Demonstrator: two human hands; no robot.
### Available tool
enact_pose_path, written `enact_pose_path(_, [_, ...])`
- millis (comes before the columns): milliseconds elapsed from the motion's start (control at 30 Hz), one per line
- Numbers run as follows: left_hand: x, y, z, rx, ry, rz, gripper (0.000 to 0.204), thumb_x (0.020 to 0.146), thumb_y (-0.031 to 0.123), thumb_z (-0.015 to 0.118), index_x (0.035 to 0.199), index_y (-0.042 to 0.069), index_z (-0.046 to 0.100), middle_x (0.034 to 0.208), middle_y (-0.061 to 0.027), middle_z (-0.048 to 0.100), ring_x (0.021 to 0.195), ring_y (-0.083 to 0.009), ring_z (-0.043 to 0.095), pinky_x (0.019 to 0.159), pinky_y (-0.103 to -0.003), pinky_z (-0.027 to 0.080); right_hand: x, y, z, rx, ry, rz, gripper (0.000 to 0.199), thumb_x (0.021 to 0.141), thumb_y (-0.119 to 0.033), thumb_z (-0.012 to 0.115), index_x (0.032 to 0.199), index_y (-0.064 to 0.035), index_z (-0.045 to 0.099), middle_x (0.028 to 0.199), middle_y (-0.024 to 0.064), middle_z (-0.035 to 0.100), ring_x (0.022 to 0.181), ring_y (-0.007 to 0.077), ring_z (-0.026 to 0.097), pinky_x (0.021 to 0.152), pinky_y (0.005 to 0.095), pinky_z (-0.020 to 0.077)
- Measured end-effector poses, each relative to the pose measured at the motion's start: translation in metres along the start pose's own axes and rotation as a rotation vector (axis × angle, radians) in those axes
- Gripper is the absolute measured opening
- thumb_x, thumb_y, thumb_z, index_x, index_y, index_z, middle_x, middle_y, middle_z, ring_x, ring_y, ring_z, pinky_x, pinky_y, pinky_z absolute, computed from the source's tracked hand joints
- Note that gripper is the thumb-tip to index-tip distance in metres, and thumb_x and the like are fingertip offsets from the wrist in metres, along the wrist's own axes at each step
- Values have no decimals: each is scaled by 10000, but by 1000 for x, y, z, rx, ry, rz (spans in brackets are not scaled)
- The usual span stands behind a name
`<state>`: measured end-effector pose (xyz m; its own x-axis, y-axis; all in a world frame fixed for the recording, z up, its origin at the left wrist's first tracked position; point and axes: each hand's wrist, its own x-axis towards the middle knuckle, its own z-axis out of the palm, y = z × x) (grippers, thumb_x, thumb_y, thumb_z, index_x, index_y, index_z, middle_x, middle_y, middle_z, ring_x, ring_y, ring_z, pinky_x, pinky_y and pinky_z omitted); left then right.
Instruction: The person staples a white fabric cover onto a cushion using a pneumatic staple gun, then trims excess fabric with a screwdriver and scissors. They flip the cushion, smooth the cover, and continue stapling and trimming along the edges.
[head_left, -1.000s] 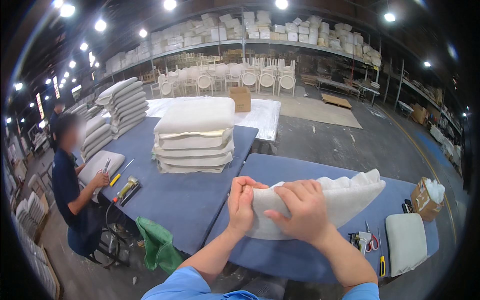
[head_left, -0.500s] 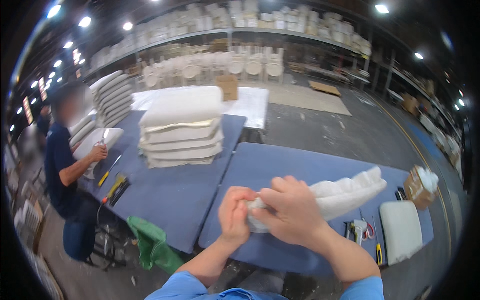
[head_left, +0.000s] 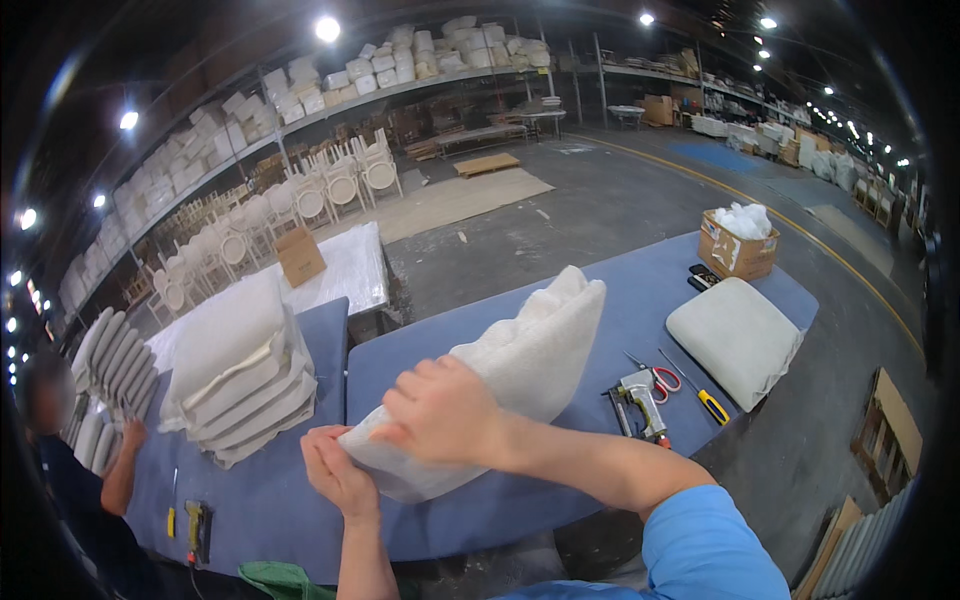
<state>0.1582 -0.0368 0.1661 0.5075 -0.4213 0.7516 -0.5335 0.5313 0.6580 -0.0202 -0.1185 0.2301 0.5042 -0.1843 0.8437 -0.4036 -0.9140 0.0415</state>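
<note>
The left hand (head_left: pixel 342 475) is pinching the cushion (head_left: pixel 532 362) at its corner; the right hand (head_left: pixel 435 412) is clasping the edge. It's seeming light, soft, best gripped along edges.

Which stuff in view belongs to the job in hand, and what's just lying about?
In the job:
pale cushion, left hand gripping its corner, right hand on it
probably staple gun, scissors, screwdriver to its right, unheld

Lying about, seemingly:
open box of white material
far brown carton
green fabric

The right-hand blue table (head_left: pixel 630 300) carries a carton (head_left: pixel 735 254), cushion (head_left: pixel 735 335), scissors (head_left: pixel 655 371), screwdriver (head_left: pixel 713 406) and stapler (head_left: pixel 641 388).
</note>
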Motion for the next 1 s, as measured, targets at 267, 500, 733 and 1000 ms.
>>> enact_pose_path(267, [26,-10,13,128,20,-16,440,1187,302,384,929,26,609,844,-12,542,800,-124,485,760,-304,418,-42,192,-28,-167,343,104,275,984,-253,652,756,-118,724,762,77,711,755,333,686,751,462,503])
enact_pose_path(500, [24,23,5,403,-124,80,255,1104,197,566,950,12,653,877,-135,664,834,-255,637,771,-398,506,-56,229,-31,276,390,913,318,1042,-371,653,943,-88,760,953,157,726,947,345,695,902,475,500])
enact_pose_path(733, [59,93,132,824,-802,423,364,1061,364,659,1049,0,646,957,-220,744,914,-432,742,804,-536,565,-38,173,3,-110,648,725,367,995,-422,749,1093,-68,733,1337,173,612,1221,383,593,985,465,478])
enact_pose_path(1000, [62,87,162,940,-985,402,398,1095,403,599,982,22,585,851,-180,735,782,-423,737,700,-543,554,-43,225,-15,257,546,814,446,1003,-384,694,732,-34,751,820,154,683,816,339,677,748,453,512])
